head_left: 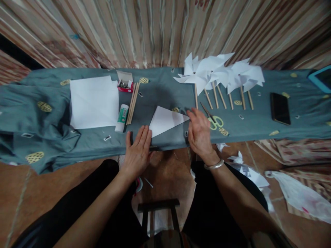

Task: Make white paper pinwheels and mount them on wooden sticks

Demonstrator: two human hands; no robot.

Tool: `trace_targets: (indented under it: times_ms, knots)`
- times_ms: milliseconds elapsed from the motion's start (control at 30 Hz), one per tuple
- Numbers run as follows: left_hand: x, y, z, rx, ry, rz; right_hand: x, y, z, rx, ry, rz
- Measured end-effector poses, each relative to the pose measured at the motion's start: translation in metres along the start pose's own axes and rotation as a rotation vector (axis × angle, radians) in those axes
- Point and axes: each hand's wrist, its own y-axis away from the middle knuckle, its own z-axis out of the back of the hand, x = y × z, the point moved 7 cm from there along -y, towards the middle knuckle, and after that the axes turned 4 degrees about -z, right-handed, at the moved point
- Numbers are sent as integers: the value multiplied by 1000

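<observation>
Teal-covered table (pixel 165 86) here. My left hand (pixel 138 148) and right hand (pixel 200 133) lie flat, fingers open, pressing the folded paper triangle (pixel 165 121) between them.

One folded paper triangle (pixel 165 120) lies at centre between two hands: the left hand (pixel 137 151) at 8 o'clock, the right hand (pixel 199 132) at 3 o'clock. At 1 o'clock, the paper pinwheels (pixel 217 74) show seven sticks, but their heads overlap past counting. Farther out at 3 o'clock are one pair of scissors (pixel 213 120) and one phone (pixel 280 108). Toward 9 o'clock are one glue stick (pixel 121 119), about three loose sticks (pixel 132 103) and a stack of white sheets (pixel 94 101), uncounted. One small box (pixel 125 84) sits at 10 o'clock.
</observation>
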Motion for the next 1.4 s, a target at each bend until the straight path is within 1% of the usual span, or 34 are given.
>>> trace_targets:
  times_ms: [67, 133, 233, 367, 467, 533, 600, 667, 767, 933, 1100, 1233, 1333, 1400]
  knots:
    - [-4, -9, -1, 14, 9, -6, 15, 6, -9, 95, 10, 92]
    - [-5, -13, -1, 22, 12, -4, 24, 12, -19, 173, 16, 148]
    - [-2, -7, 1, 13, 5, 2, 24, 17, -26, 207, 19, 159]
    - [6, 11, 5, -22, 0, -3, 21, 17, -22, 187, 0, 161]
    - [9, 13, 14, -99, 33, 10, 13, 11, -11, 122, -22, 100]
    - [10, 8, 21, -156, 76, 34, 4, 3, -2, 55, -15, 37]
    - [12, 0, 25, -185, 130, 61, -5, -5, 3, 26, -8, -11]
    - [14, -8, 26, -187, 192, 101, -14, -13, 3, 47, -23, -34]
    - [20, -16, 21, -170, 284, 165, -21, -20, 0, 88, -80, -41]
    - [27, -22, 15, -191, 403, 213, -24, -22, 4, 100, -170, -95]
    - [35, -29, 23, -262, 580, 268, -18, -15, 13, 81, -242, -80]
    - [38, -35, 28, -243, 740, 339, -16, -12, 21, 38, -325, -22]
    - [31, -41, 26, -199, 869, 331, -17, -13, 29, -11, -383, -36]
    - [24, -45, 20, -147, 998, 333, -18, -15, 34, -42, -422, -59]
